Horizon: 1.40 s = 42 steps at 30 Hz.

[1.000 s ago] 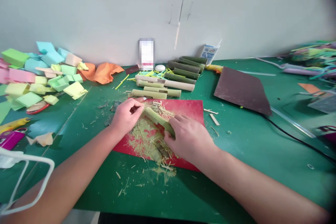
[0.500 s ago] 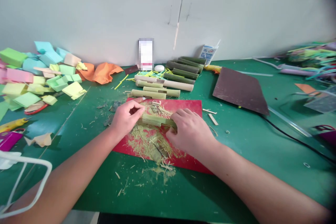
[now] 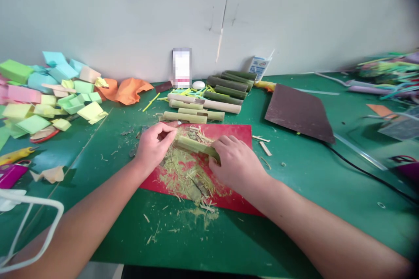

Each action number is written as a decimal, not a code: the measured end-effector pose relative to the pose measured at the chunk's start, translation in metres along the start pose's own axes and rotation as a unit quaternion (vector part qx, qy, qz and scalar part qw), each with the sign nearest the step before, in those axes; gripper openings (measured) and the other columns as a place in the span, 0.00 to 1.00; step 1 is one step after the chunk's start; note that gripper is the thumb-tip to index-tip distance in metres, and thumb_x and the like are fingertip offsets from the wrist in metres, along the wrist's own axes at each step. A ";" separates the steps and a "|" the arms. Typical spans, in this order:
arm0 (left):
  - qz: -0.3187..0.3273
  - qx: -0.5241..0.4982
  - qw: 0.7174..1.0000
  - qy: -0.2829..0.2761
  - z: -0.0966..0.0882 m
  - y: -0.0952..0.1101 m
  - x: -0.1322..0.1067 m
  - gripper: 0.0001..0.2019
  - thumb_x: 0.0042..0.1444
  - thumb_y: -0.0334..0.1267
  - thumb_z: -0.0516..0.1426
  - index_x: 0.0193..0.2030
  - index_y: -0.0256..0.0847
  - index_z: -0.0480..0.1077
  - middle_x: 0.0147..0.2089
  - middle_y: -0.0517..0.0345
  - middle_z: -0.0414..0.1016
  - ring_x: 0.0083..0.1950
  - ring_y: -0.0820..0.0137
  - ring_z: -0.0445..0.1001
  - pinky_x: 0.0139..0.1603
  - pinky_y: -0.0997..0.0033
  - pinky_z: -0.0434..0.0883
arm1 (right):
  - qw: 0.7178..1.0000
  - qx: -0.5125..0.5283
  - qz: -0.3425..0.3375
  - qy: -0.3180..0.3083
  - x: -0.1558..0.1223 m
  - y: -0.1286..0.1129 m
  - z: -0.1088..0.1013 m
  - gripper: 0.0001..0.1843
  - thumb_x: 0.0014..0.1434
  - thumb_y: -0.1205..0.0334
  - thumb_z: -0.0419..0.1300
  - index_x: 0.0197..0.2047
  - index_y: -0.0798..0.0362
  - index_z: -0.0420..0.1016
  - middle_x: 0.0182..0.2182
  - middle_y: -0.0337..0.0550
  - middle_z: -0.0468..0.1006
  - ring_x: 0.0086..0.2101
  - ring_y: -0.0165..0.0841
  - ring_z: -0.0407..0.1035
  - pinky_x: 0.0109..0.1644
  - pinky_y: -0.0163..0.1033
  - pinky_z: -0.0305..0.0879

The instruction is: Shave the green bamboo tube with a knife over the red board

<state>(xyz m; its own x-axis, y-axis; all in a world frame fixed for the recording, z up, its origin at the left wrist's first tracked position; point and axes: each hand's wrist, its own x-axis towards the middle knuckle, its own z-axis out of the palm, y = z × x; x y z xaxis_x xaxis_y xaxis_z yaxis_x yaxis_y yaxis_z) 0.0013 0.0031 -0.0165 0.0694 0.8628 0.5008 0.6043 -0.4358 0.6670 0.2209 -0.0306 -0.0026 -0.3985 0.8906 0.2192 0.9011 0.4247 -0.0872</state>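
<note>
A pale green bamboo tube lies across the red mat, slightly raised over shavings. Around its right end the fingers of my right hand are wrapped. My left hand is at the tube's left end, thumb and forefinger pinched together; what is between them, if anything, I cannot make out. Greenish bamboo dust and shavings cover much of the mat under both hands. Just beyond, several notched, peeled bamboo tubes lie in a row, with dark green unpeeled ones behind.
Folded paper boxes and crumpled orange paper are heaped at left. A phone leans on the wall near a small carton. A dark brown sheet lies right. A white frame stands at lower left.
The bamboo tube has turned in my right hand, so its cut notch shows less. My left hand has shifted slightly left and up along the tube's end.
</note>
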 end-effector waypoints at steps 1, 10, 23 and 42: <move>0.000 0.000 1.000 0.007 0.000 0.000 0.000 0.06 0.56 0.38 0.56 0.34 0.38 0.72 0.29 0.59 0.74 0.28 0.75 0.69 0.30 0.74 0.67 | 1.000 0.002 -0.001 -0.002 0.000 0.000 0.000 0.09 0.55 0.63 0.52 0.35 0.57 0.72 0.35 0.49 0.72 0.38 0.38 0.63 0.43 0.41 0.59; -0.004 0.005 1.000 0.027 -0.002 0.003 0.000 0.06 0.56 0.38 0.56 0.33 0.38 0.71 0.30 0.59 0.73 0.29 0.74 0.69 0.32 0.74 0.67 | 0.984 0.147 0.038 0.090 0.004 0.007 -0.003 0.11 0.58 0.63 0.53 0.42 0.56 0.70 0.38 0.48 0.72 0.40 0.37 0.65 0.45 0.41 0.62; 0.018 -0.007 0.999 0.026 -0.001 0.000 0.000 0.05 0.56 0.36 0.57 0.33 0.38 0.72 0.31 0.58 0.74 0.29 0.75 0.70 0.32 0.74 0.68 | 0.837 0.494 0.148 0.181 0.013 0.017 -0.005 0.16 0.57 0.56 0.57 0.46 0.54 0.70 0.37 0.46 0.77 0.34 0.35 0.72 0.36 0.42 0.69; 0.042 -0.015 0.999 0.018 0.001 -0.002 0.000 0.03 0.55 0.35 0.58 0.33 0.38 0.72 0.31 0.59 0.73 0.29 0.76 0.69 0.31 0.74 0.68 | 0.874 0.420 0.148 0.197 0.019 0.030 0.008 0.14 0.56 0.59 0.58 0.46 0.52 0.70 0.38 0.46 0.77 0.36 0.35 0.72 0.39 0.43 0.69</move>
<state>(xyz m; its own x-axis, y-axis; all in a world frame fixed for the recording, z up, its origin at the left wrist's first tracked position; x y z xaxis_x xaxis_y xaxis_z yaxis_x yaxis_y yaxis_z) 0.0010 0.0041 -0.0179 0.0902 0.8139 0.5740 0.5739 -0.5135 0.6380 0.2393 0.0003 -0.0087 0.0691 0.9267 0.3694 0.4460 0.3025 -0.8424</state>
